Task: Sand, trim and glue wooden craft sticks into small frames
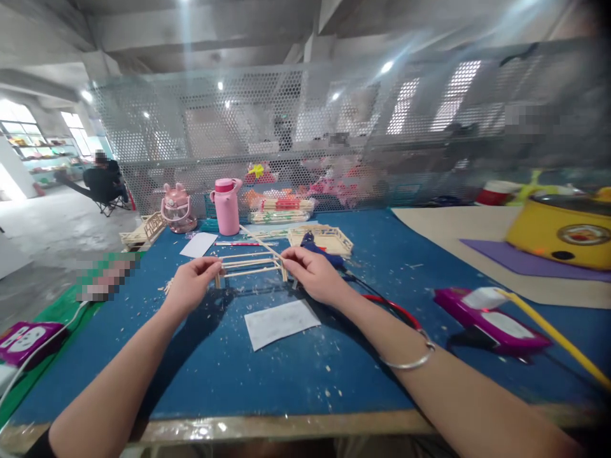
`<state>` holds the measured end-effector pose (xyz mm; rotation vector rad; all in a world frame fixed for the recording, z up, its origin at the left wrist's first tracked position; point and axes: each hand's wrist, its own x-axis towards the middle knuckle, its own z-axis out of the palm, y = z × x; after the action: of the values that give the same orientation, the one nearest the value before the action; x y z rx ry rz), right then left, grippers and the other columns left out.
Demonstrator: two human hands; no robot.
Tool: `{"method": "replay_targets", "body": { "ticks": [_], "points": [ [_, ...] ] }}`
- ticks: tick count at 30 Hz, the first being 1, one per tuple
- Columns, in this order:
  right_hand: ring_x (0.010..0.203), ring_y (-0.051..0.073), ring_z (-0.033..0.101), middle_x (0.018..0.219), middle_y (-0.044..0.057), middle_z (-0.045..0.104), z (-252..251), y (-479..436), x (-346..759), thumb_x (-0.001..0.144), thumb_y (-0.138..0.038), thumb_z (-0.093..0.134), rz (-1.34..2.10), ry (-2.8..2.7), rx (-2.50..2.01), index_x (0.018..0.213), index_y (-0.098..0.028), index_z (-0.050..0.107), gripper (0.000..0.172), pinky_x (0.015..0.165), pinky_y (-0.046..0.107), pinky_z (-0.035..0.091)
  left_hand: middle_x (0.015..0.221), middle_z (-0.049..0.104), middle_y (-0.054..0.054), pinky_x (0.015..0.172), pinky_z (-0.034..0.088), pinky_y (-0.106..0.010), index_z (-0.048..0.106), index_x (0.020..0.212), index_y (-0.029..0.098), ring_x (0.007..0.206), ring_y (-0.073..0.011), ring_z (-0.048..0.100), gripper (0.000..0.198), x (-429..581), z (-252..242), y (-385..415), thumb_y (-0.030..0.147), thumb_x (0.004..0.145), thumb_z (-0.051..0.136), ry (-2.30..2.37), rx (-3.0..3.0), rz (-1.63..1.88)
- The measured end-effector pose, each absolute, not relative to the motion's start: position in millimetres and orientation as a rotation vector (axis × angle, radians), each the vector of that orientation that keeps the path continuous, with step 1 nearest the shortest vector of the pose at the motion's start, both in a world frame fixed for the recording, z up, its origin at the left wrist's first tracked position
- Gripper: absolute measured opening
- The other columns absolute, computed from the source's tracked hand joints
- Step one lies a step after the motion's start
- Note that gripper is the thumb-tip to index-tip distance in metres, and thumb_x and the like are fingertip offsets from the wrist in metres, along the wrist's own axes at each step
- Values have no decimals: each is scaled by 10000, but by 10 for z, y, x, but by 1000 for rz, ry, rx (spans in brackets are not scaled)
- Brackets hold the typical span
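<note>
A small frame of thin pale wooden sticks (252, 272) is held just above the blue table. My left hand (193, 283) pinches the frame's left end between thumb and fingers. At its right end, my right hand (312, 273) is closed on a loose wooden stick (260, 240), which slants up and left over the frame. Whether those fingers also grip the frame is hard to see. Just behind my right hand lies a dark blue tool (310, 243), perhaps a glue gun, partly hidden. A white paper sheet (281, 323) lies in front of the frame.
Beyond the hands stand a hexagonal wooden stick tray (337, 242), a pink bottle (226, 213) and a clear pink jug (177, 213). Purple power strips (496, 326) and a yellow pot (563, 232) are at right. Wood scraps dot the blue table (200, 375). A perforated screen (205, 133) borders the back.
</note>
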<state>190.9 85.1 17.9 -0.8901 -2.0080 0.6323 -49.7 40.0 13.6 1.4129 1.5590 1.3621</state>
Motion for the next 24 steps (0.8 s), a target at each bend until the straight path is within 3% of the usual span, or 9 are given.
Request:
{"method": "replay_targets", "body": {
  "ticks": [4,9,15,24],
  "points": [
    [692,135,553,757,29,614,244,731,1974,851,-226,458,291,-2110,-770,857,-179,601,151,649,263,445,659,622,14,428,255,-195,629,857,149,431,-45,356,446,-509,115,356,498,587,695,1304,1236,1439],
    [767,155,596,821,53,638,239,697,2017,853,-199,478,14,-2128,-620,893,-206,655,181,687,292,481,574,567,37,396,221,-169,617,825,145,408,-25,312,435,-482,136,312,445,544,758,1096,1075,1371],
    [767,154,584,852,64,603,160,706,1980,834,-117,449,-88,-2128,-649,955,-201,671,267,659,288,486,666,629,-5,448,328,-175,637,850,143,460,-39,399,411,-474,124,253,409,561,760,1007,942,1390],
    [762,163,568,822,74,595,145,738,1990,819,-74,448,-178,-2174,-631,932,-158,677,269,661,301,478,684,658,-27,477,367,-187,651,857,139,492,-62,486,379,-465,119,247,364,572,758,1032,919,1379]
  ]
}}
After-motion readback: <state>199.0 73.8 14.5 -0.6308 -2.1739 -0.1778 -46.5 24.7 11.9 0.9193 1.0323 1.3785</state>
